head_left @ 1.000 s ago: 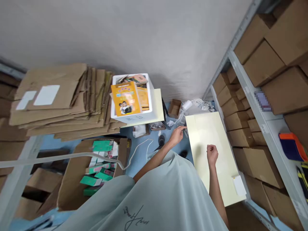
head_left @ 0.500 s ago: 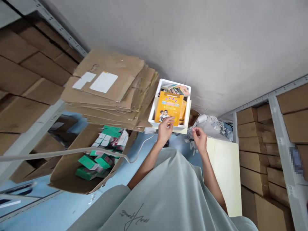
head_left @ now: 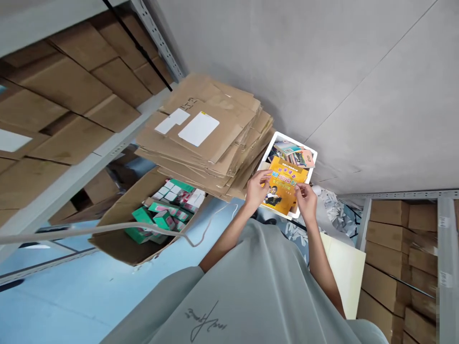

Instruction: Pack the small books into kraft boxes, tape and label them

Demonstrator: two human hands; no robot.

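My left hand (head_left: 256, 189) and my right hand (head_left: 306, 201) both grip an orange booklet (head_left: 282, 188) with a child's picture on its cover. The left hand holds its left edge, the right hand its right edge. The booklet stands at the front of a white bin (head_left: 310, 155) that holds more booklets and cards. The bin sits beside a stack of flattened cardboard boxes (head_left: 211, 138).
An open carton (head_left: 125, 243) of green and pink small boxes lies on the blue floor at the left. Shelves with brown cartons (head_left: 53, 95) rise at the left, and more cartons (head_left: 390, 239) at the right. A cream board (head_left: 346, 272) and crumpled paper (head_left: 332, 210) lie near my right arm.
The view swung left. My right hand left the cream board and came to the orange booklet; my left hand went from the table edge to the booklet's left side.
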